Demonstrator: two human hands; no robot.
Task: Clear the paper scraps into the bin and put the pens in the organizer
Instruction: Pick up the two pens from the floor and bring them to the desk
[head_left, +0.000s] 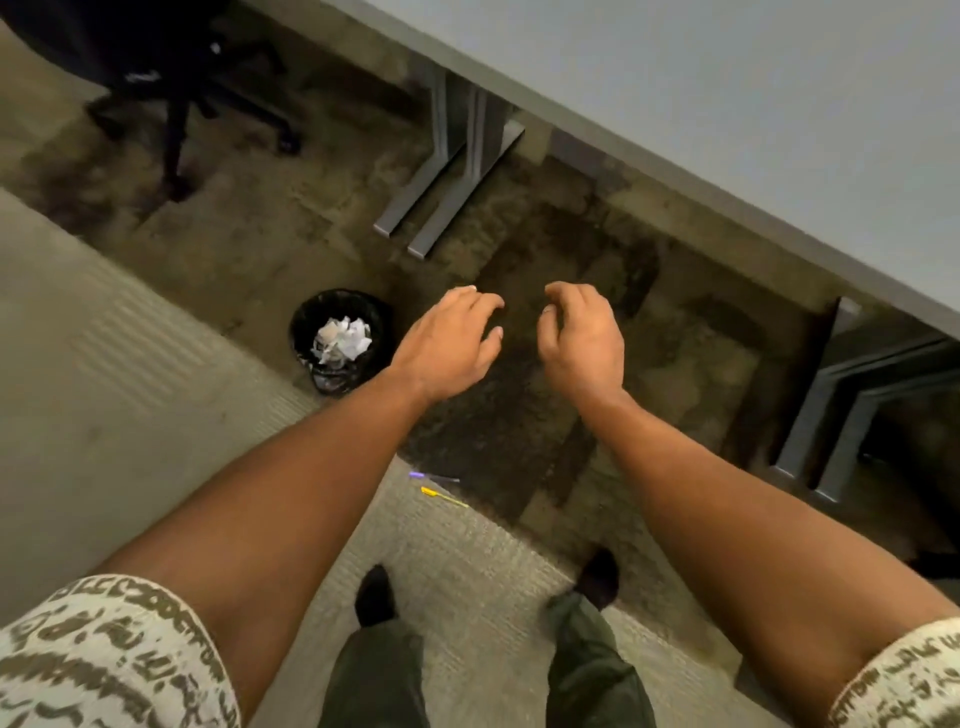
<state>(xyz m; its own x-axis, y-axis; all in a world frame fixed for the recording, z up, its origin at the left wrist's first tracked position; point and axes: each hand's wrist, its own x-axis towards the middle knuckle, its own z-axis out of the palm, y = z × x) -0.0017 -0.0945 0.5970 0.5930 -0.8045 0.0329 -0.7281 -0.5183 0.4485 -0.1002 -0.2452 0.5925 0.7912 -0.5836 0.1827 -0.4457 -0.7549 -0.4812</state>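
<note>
Two hands are extended forward over the floor, both empty. Head view: the left hand (447, 345) has its fingers loosely curled downward, relaxed, holding and touching nothing. The right hand (584, 338) is likewise loosely curled, thumb and fingers apart, gripping nothing. The two hands are near each other but not in contact. A black-lined bin (340, 340) stands on the floor just left of the left hand; crumpled paper scraps (343, 339) lie inside it. Two pens rest on the floor between the forearms, at the edge where light carpet meets dark: a purple pen (434, 477) and, just beside it, a yellow pen (444, 497). A grey surface (753, 104) fills the upper right corner. No organizer can be identified.
</note>
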